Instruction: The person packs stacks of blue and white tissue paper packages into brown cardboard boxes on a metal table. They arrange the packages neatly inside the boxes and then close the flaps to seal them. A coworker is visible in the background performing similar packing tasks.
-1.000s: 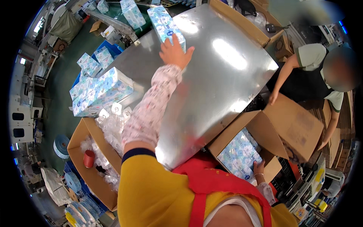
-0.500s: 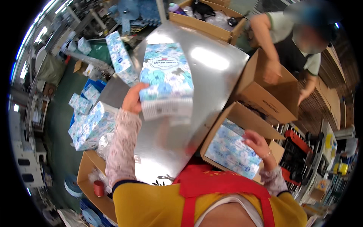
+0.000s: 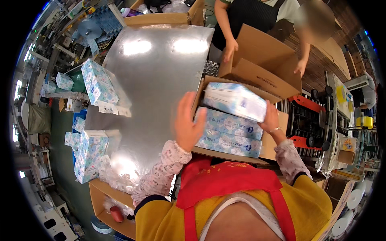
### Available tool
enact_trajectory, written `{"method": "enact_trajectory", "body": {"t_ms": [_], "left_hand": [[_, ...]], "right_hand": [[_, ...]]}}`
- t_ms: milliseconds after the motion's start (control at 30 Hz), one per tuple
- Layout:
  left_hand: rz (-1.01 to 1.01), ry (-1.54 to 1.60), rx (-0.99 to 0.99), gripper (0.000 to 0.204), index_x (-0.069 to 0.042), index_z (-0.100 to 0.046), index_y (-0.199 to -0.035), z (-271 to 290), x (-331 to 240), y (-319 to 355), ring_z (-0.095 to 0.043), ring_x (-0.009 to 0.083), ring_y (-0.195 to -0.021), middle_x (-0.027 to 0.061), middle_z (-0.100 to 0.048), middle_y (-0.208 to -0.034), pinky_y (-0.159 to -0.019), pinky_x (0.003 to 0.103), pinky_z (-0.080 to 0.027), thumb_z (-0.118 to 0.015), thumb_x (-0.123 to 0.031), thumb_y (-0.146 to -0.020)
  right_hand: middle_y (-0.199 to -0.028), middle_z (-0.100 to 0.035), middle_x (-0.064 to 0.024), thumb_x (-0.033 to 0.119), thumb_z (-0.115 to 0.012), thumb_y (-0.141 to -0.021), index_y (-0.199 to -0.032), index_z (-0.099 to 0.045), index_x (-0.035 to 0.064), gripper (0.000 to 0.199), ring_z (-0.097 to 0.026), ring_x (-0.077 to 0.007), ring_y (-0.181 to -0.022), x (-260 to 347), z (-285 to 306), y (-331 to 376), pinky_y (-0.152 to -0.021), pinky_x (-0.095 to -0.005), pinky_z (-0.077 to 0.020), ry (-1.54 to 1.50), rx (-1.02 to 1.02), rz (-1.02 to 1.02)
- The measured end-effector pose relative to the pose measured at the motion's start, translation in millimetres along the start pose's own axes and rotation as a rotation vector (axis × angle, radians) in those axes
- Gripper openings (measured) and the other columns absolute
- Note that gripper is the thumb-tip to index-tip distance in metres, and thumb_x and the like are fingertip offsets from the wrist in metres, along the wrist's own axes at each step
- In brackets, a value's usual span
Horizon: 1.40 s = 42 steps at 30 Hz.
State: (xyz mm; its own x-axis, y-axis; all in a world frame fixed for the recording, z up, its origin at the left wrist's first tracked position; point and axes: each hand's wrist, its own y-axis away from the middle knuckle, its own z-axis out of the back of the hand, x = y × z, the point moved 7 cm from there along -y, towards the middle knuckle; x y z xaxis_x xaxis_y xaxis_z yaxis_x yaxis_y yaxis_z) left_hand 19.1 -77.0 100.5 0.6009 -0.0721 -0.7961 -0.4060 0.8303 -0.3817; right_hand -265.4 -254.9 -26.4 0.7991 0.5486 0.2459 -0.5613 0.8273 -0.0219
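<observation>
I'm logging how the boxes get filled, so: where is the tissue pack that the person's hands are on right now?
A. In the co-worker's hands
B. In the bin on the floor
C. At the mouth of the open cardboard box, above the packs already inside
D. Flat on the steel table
C: the tissue pack sits tilted over the open cardboard box, above the packed packs, with the right hand and the left hand at its ends.

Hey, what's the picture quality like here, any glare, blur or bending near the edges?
Head view: two bright ceiling-light glare patches on the shiny metal table, a third near its front edge; fisheye bends the table edges and leaves black corners; the blue-and-white tissue pack held in the right hand is fairly sharp, the left hand slightly soft; the co-worker's face is blurred out.
</observation>
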Motion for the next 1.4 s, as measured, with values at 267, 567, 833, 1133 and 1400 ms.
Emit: {"method": "enact_trajectory", "body": {"t_ms": [267, 567, 833, 1133, 1400], "left_hand": [[0.197, -0.727, 1.146, 0.109, 0.002, -0.011, -0.141, -168.2, 95.0, 28.0, -0.007, 0.0343, -0.138, 0.0213, -0.009, -0.149, -0.110, 0.045, -0.014, -0.072, -0.050, -0.068], [-0.048, -0.748, 1.230, 0.102, -0.002, -0.021, -0.140, -188.5, 115.5, 34.5, -0.014, 0.0335, -0.137, 0.0186, -0.016, -0.148, -0.108, 0.052, -0.016, -0.077, -0.041, -0.065], [0.380, 0.346, 0.661, 0.098, 0.005, -0.014, -0.140, -54.0, 62.9, 36.9, -0.021, 0.0338, -0.134, 0.0227, -0.021, -0.144, -0.109, 0.039, -0.019, -0.076, -0.029, -0.071], [-0.250, -0.352, 1.546, 0.105, -0.006, -0.022, -0.142, -169.3, 54.1, 48.2, -0.002, 0.0398, -0.137, 0.0200, -0.004, -0.149, -0.108, 0.057, -0.012, -0.075, -0.048, -0.062], [0.083, -0.274, 0.607, 0.115, -0.001, -0.011, -0.142, -160.4, 154.5, 44.9, -0.004, 0.0370, -0.138, 0.0225, -0.005, -0.148, -0.110, 0.048, -0.015, -0.082, -0.034, -0.058]], "right_hand": [[-0.144, -0.016, -0.0230, 0.036, -0.084, -0.049, -0.140, -0.017, 0.0041, 0.117, -0.017, -0.0409, -0.133, 25.3, -34.5, 30.7, -0.102, -0.0585, -0.0227, 0.250, 0.565, 0.017], [-0.138, -0.027, -0.0295, 0.037, -0.079, -0.057, -0.136, -0.027, 0.0009, 0.101, -0.030, -0.0393, -0.129, -70.0, -74.7, 87.5, -0.105, -0.0497, -0.0243, 0.012, 0.278, 0.110], [-0.068, -0.061, -0.0153, 0.039, -0.061, -0.083, -0.100, -0.058, -0.0051, 0.047, -0.061, -0.0284, -0.062, -153.3, 0.9, 165.7, -0.057, -0.0316, -0.0466, -0.488, -0.134, -0.531], [-0.086, -0.064, -0.0173, 0.037, -0.050, -0.087, -0.101, -0.057, 0.0021, 0.038, -0.060, -0.0372, -0.079, -8.4, -81.2, 22.2, -0.072, -0.0404, -0.0477, -0.147, 0.563, 0.075], [-0.125, -0.044, -0.0203, 0.035, -0.060, -0.081, -0.122, -0.046, -0.0009, 0.056, -0.041, -0.0369, -0.117, 44.5, 34.0, -1.9, -0.099, -0.0509, -0.0309, 0.171, -0.469, -0.033]]}}
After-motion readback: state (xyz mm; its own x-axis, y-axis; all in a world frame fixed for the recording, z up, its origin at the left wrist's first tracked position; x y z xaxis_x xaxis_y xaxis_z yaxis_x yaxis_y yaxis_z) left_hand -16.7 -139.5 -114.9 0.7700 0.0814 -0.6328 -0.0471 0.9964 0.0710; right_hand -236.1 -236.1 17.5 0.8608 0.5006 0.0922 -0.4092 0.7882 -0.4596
